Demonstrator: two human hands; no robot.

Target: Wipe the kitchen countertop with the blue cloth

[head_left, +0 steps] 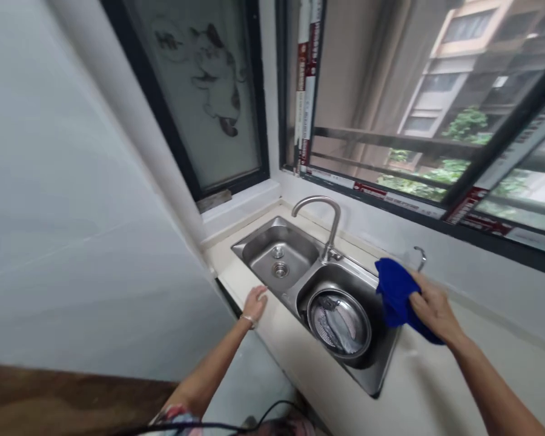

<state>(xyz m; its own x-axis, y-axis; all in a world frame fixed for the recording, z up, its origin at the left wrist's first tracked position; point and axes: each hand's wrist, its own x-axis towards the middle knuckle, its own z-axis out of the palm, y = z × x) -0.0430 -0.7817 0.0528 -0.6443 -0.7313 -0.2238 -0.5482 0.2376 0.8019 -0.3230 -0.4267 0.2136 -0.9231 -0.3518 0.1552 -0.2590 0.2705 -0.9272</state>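
Note:
My right hand [433, 309] grips a blue cloth [394, 292] at the right rim of a steel double sink [381, 369]. The cloth hangs partly over the sink's right basin. In that basin sits a round metal bowl [339, 325] with something pale inside. My left hand [255, 303] rests on the pale counter's front edge, beside the left basin [277, 254], fingers curled down on the edge and holding nothing.
A curved steel tap [327, 224] rises behind the sink, with a small second spout [420, 257] to its right. Dark-framed windows [390, 121] run above the counter [436, 387]. A white tiled wall [72, 212] stands at left. A black cable [254, 421] crosses the bottom.

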